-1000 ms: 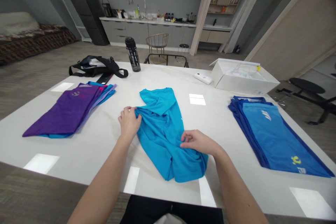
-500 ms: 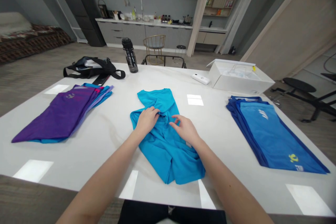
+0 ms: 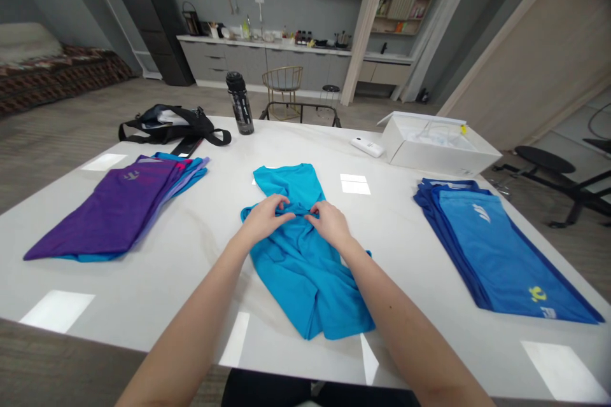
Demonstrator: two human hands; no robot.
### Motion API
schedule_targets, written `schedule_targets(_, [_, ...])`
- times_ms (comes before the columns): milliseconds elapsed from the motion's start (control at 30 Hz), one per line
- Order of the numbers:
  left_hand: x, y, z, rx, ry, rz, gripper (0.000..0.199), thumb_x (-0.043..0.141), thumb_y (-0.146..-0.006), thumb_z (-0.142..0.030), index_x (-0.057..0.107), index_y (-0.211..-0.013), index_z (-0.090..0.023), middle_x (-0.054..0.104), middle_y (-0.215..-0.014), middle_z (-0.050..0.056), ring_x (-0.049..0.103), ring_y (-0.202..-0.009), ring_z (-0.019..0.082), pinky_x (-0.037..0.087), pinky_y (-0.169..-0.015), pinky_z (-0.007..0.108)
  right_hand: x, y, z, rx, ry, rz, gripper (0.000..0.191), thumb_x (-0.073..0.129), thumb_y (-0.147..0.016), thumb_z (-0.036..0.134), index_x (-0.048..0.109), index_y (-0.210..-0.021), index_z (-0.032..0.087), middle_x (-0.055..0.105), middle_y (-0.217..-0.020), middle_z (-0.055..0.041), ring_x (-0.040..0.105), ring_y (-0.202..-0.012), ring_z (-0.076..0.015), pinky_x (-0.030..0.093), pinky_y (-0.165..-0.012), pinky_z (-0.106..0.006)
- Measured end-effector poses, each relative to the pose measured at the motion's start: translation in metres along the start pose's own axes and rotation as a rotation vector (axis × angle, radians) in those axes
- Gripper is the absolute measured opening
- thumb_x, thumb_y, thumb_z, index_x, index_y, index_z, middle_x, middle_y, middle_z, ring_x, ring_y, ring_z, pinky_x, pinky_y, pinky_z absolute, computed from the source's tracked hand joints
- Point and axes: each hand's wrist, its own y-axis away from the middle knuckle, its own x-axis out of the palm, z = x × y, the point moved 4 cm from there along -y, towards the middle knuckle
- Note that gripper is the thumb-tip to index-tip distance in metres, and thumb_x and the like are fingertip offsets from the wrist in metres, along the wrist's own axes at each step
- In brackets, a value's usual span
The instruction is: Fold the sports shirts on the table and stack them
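- Turquoise shirt (image 3: 310, 273) lies rumpled mid-bench, bunched across its middle; left fingers (image 3: 282, 205) and right fingers (image 3: 314, 211) pinch that fold.
- Bare bench (image 3: 205, 292) flanks it, near edge close.

Even, moderately bright indoor light lay over a glossy white tabletop (image 3: 191, 292).
Hard-edged rectangles of glare shone on its surface, their source out of view, while shadows stayed soft in the folds of the turquoise shirt (image 3: 298, 273). The far kitchen counter (image 3: 267, 44) looked dimmer and short of fine detail; wide-angle distortion tilted the fridge (image 3: 147, 22) and pillar (image 3: 366, 28), and the upper right corner darkened.
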Motion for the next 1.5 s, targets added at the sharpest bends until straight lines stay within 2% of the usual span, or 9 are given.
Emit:
schedule_targets(200, [0.015, -0.001, -0.004, -0.115, -0.054, -0.091, 0.013, 0.054, -0.095, -0.033, 0.063, -0.093, -0.024, 0.068, -0.079, 0.002, 0.066, -0.075, 0.021, 0.047, -0.069, 0.03, -0.008, 0.003, -0.004, 0.07, 0.072, 0.031, 0.018, 0.065, -0.092, 0.04, 0.069, -0.096, 0.023, 0.072, -0.105, -0.0058, 0.067, -0.091, -0.0219, 0.044, -0.074, -0.029])
schedule_targets(500, [-0.049, 0.009, 0.078, -0.608, 1.075, -0.816, 0.017, 0.059, -0.083, -0.03, 0.046, -0.088, -0.021, 0.061, -0.077, 0.001, 0.062, -0.065, 0.012, 0.051, -0.063, 0.025, -0.046, 0.016, -0.066, 0.26, 0.025, 0.17, 0.019, 0.063, -0.086, 0.037, 0.07, -0.091, 0.019, 0.069, -0.088, -0.007, 0.065, -0.082, -0.0223, 0.04, -0.066, -0.028])
schedule_targets(667, [-0.062, 0.029, 0.086, -0.66, 0.62, -1.08, 0.047, 0.062, -0.08, -0.02, 0.045, -0.123, -0.023, 0.054, -0.107, 0.004, 0.06, -0.08, 0.013, 0.054, -0.076, 0.032, -0.04, 0.014, -0.047, -0.008, 0.026, 0.028, 0.056, 0.07, -0.081, 0.025, 0.059, -0.135, 0.025, 0.06, -0.124, -0.0098, 0.06, -0.109, -0.0239, 0.045, -0.087, -0.03])
schedule_targets(733, [-0.065, 0.027, 0.067, -0.436, 0.229, -1.014, 0.049, 0.063, -0.08, -0.017, 0.049, -0.126, -0.023, 0.053, -0.117, 0.008, 0.06, -0.098, 0.018, 0.052, -0.091, 0.037, -0.032, 0.012, -0.032, -0.116, 0.042, 0.018, 0.055, 0.07, -0.082, 0.022, 0.061, -0.135, 0.029, 0.059, -0.127, -0.0087, 0.056, -0.116, -0.0246, 0.043, -0.094, -0.031])
schedule_targets(833, [-0.043, 0.012, 0.035, -0.037, -0.084, -0.516, 0.025, 0.053, -0.091, -0.019, 0.063, -0.114, -0.023, 0.062, -0.113, 0.008, 0.06, -0.11, 0.022, 0.047, -0.102, 0.04, -0.02, 0.007, -0.017, -0.158, 0.024, 0.067, 0.035, 0.066, -0.087, 0.024, 0.069, -0.122, 0.027, 0.067, -0.12, -0.0064, 0.059, -0.112, -0.0236, 0.043, -0.093, -0.03])
schedule_targets(967, [-0.008, 0.007, 0.024, 0.041, -0.219, -0.072, 0.032, 0.043, -0.101, -0.031, 0.064, -0.125, -0.023, 0.067, -0.123, 0.009, 0.063, -0.114, 0.024, 0.048, -0.102, 0.04, -0.026, 0.002, -0.03, 0.015, -0.103, 0.024, 0.023, 0.053, -0.094, 0.032, 0.072, -0.106, 0.025, 0.075, -0.099, -0.0036, 0.067, -0.095, -0.0211, 0.045, -0.081, -0.027])
schedule_targets(1167, [0.006, 0.011, 0.045, -0.103, -0.424, 0.016, 0.047, 0.054, -0.096, -0.043, 0.059, -0.137, -0.02, 0.055, -0.145, 0.016, 0.051, -0.134, 0.033, 0.039, -0.112, 0.049, -0.076, 0.019, -0.134, 0.623, -0.093, -0.32, 0.047, 0.037, -0.097, 0.045, 0.075, -0.093, 0.017, 0.075, -0.093, -0.0193, 0.068, -0.093, -0.0314, 0.048, -0.077, -0.036])
schedule_targets(1267, [0.004, 0.011, 0.045, -0.135, -0.444, 0.035, 0.049, 0.054, -0.095, -0.04, 0.055, -0.141, -0.022, 0.055, -0.144, 0.015, 0.052, -0.133, 0.033, 0.039, -0.111, 0.049, -0.087, 0.037, -0.174, 0.813, -0.048, -0.321, 0.045, 0.052, -0.088, 0.044, 0.07, -0.117, 0.015, 0.07, -0.111, -0.0235, 0.066, -0.101, -0.0367, 0.049, -0.081, -0.042])
schedule_targets(1500, [-0.001, 0.008, 0.026, -0.136, -0.458, 0.014, 0.061, 0.057, -0.086, -0.029, 0.049, -0.146, -0.024, 0.047, -0.151, 0.014, 0.047, -0.136, 0.035, 0.039, -0.11, 0.053, -0.081, 0.015, -0.128, 0.36, -0.078, -0.465, 0.045, 0.05, -0.088, 0.029, 0.058, -0.13, 0.017, 0.059, -0.128, -0.0163, 0.062, -0.112, -0.0267, 0.048, -0.097, -0.038])
